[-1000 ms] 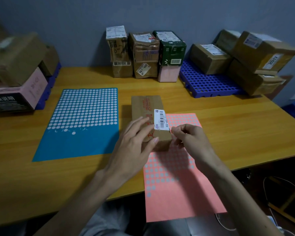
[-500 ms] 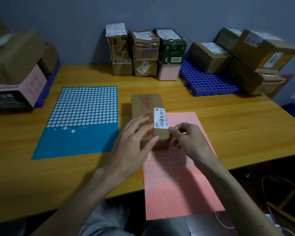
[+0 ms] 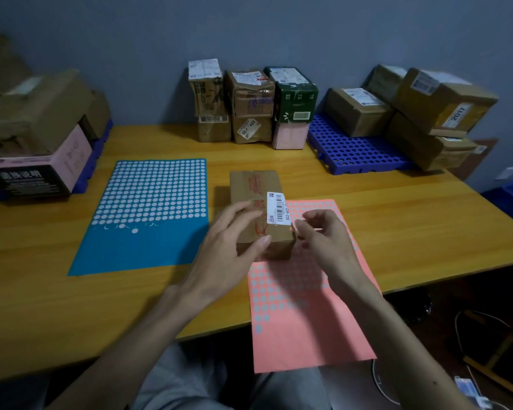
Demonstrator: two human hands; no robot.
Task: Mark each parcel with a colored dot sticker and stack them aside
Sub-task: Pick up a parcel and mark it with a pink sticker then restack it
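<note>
Parcels (image 3: pixel 357 112) crowd blue pallet (image 3: pixel 353 153) (right hand (image 3: pixel 323 241) pinches sticker (image 3: pixel 316 229) beside brown box (image 3: pixel 253 187)).

bare table (image 3: pixel 397 220) lies open right of the parcel (image 3: pixel 253 190); boxes (image 3: pixel 249 105) wall the back edge.

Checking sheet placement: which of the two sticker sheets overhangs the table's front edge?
The pink sheet: its near end sticks out past the table edge. The blue sheet lies wholly on the tabletop, left of the parcel.
</note>
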